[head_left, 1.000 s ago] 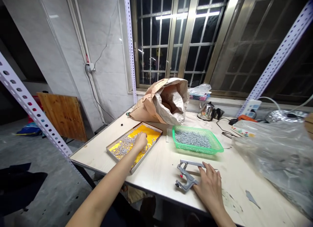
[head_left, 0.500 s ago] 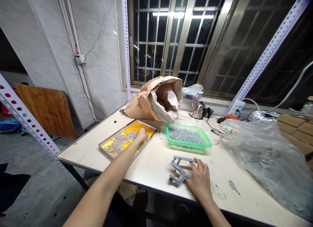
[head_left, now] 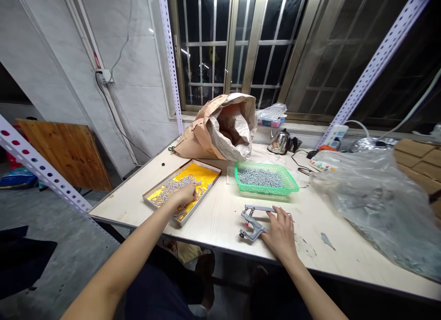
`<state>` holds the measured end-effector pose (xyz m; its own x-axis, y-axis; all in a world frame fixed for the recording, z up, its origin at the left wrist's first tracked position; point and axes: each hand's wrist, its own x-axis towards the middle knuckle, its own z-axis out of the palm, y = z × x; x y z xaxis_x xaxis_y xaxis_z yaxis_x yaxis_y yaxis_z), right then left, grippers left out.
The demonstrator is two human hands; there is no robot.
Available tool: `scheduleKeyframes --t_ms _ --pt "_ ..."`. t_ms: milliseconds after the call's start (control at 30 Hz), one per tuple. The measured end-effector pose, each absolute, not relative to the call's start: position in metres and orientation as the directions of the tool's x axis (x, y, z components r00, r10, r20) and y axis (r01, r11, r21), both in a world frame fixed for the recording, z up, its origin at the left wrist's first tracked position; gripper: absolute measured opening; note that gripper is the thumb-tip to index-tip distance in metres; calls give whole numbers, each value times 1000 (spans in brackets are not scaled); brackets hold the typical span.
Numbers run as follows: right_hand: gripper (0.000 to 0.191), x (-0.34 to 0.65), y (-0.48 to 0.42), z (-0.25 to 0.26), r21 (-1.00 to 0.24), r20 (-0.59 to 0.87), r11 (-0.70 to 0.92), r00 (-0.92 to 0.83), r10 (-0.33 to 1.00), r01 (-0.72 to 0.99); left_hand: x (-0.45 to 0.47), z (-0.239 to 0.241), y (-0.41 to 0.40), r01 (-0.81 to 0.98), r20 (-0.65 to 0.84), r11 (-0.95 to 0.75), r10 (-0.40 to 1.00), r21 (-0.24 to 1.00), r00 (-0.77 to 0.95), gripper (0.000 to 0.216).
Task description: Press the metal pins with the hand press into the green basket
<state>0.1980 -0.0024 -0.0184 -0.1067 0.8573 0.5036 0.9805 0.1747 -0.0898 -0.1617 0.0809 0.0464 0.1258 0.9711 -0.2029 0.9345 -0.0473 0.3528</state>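
Observation:
My left hand (head_left: pixel 187 194) is down in a shallow tray (head_left: pixel 181 222) lined with yellow, among many small silvery metal pieces (head_left: pixel 172 187) like screws or pins. Its fingers are curled together, and whatever they pinch is hidden. On the right, my right hand (head_left: pixel 280 229) grips the handles of a grey metal hand tool (head_left: pixel 255 229) with a C-shaped jaw, a spring and a small red part. The tool lies low over the table, its jaw facing left. Beyond it stands a green plastic basket (head_left: pixel 267 188) filled with similar small metal pieces.
A large open paper sack (head_left: pixel 200 137) lies at the back of the table (head_left: pixel 220 228). A metal kettle (head_left: pixel 279 141) and cables stand near the window. A clear plastic bag (head_left: pixel 379 214) spreads over the right side, with cardboard boxes (head_left: pixel 416 161) behind. A grey scrap (head_left: pixel 327 241) lies nearby.
The view has tilted downward. My left hand has moved from the tray's far right part back toward its near middle. My right hand stays on the grey tool.

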Motion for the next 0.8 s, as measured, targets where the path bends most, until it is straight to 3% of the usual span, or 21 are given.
scheduleKeyframes --t_ms 233,300,367,433,533,667,800 --pt "40 194 -6 -13 -83 537 189 -116 836 978 -171 50 62 937 -127 -120 977 328 170 9" --pt "42 193 -7 -10 -79 537 192 -120 835 978 -168 54 54 933 -20 -109 992 343 124 10" --pt "45 191 -8 -6 -74 538 196 -127 833 978 -156 57 43 885 147 -119 987 451 58 13" --pt "45 189 -9 -2 -59 543 193 -131 829 979 -134 57 30 739 213 -145 977 658 3 16" --pt "44 185 -10 8 -13 542 178 -143 829 984 -84 44 9 369 48 -47 999 928 5 15" --pt "61 178 -11 22 87 507 186 -204 837 979 -23 17 -8 35 -75 76 997 996 -11 22" --pt "77 173 -12 33 178 483 175 -241 842 968 0 4 -11 -133 -35 33 999 991 -9 45"
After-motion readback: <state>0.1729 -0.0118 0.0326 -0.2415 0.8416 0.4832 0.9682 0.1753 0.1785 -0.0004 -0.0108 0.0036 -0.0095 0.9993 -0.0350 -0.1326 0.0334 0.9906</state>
